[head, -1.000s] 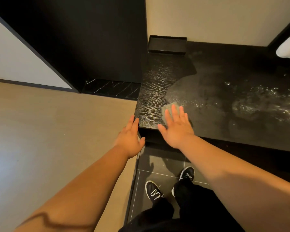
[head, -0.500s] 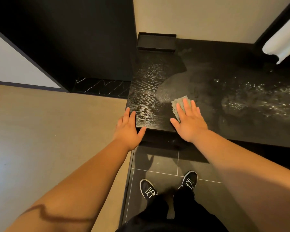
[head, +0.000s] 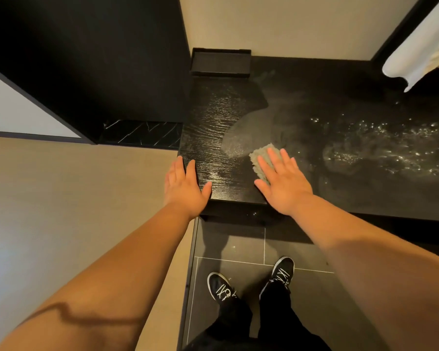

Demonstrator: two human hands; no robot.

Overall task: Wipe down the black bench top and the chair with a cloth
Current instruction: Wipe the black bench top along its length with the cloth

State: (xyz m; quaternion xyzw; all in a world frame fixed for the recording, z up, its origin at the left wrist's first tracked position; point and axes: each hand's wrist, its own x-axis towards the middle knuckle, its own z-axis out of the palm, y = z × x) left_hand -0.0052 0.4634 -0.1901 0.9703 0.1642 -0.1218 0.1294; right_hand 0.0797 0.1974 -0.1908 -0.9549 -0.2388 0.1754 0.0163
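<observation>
Cloth (head: 260, 154) farther right, under R fingers (head: 274, 160)

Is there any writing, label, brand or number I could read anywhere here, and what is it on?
No text can be read anywhere.
The bench top, cloth and tray show no writing.
The white marks on the shoes look like laces, not letters.

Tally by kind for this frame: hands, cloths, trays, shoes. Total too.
Hands: 2, left hand and right hand
Cloths: 1, grey cloth
Trays: 1, black tray
Shoes: 2, left shoe and right shoe
Total: 6
</observation>
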